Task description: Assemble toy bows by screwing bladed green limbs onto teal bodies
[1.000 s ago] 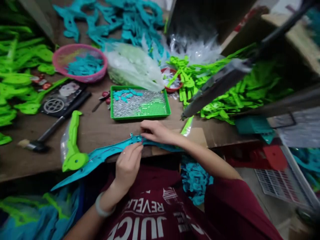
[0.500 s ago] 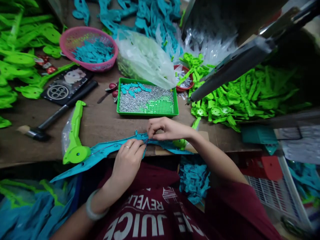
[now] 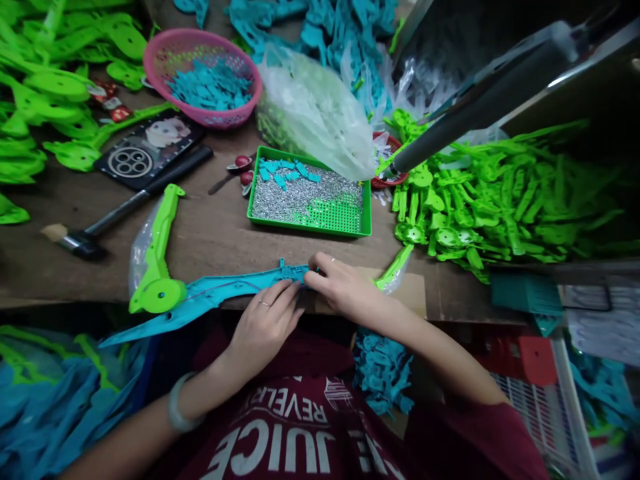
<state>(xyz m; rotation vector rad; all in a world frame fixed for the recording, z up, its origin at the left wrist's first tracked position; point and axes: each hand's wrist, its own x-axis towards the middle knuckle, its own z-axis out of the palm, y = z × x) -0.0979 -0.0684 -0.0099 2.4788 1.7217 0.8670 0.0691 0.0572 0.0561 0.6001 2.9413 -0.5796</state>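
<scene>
Blue bow frame (image 3: 227,287), worktop (image 3: 215,230) edge, my side of green tray (image 3: 310,228); looks light, stiffish, best held mid-span. My left hand (image 3: 263,327) half-curled against it, grip unclear; right hand (image 3: 345,290) bunched, contents hidden.

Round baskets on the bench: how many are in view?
2. The pink basket, holding blue pieces, is left of the plastic bag; the red basket, partly covered, is at the bag's right edge. Others may be hidden.
</scene>
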